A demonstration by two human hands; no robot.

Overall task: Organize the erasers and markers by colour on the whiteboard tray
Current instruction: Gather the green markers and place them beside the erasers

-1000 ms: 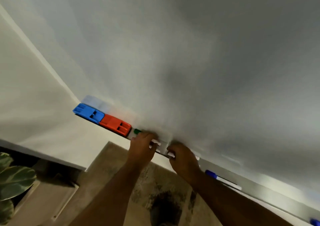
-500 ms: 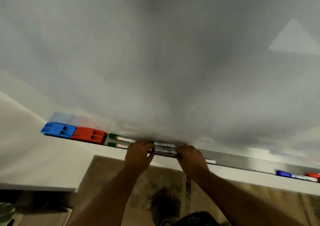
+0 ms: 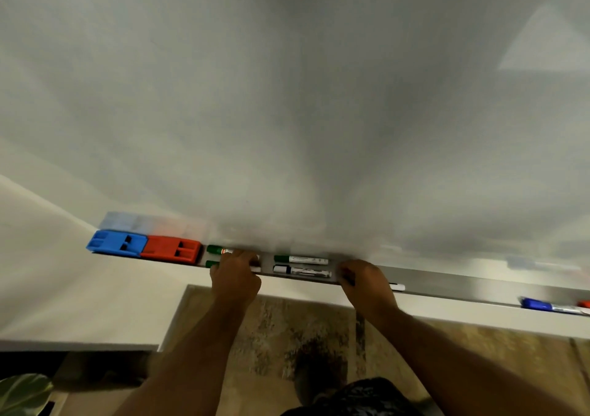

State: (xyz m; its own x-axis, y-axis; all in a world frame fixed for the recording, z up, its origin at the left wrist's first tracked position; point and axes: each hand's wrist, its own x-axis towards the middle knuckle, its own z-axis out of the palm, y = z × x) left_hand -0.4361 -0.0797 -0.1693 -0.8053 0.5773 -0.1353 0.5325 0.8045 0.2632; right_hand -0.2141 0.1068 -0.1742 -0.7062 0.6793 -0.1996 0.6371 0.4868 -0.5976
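A blue eraser and a red eraser sit side by side at the left end of the whiteboard tray. Just right of them lie two green markers, one behind the other, with my left hand curled over their bodies. Between my hands, a green marker lies behind a dark-capped marker. My right hand covers another marker, and only that marker's white end pokes out. Far right lie a blue marker and a red one.
The whiteboard fills the upper view. Below the tray are a pale wall and a patterned brown floor. A plant leaf shows at the bottom left corner.
My hands have spread apart along the tray: the left onto the green pair, the right further right. The two markers between them now lie uncovered. The view has steadied.
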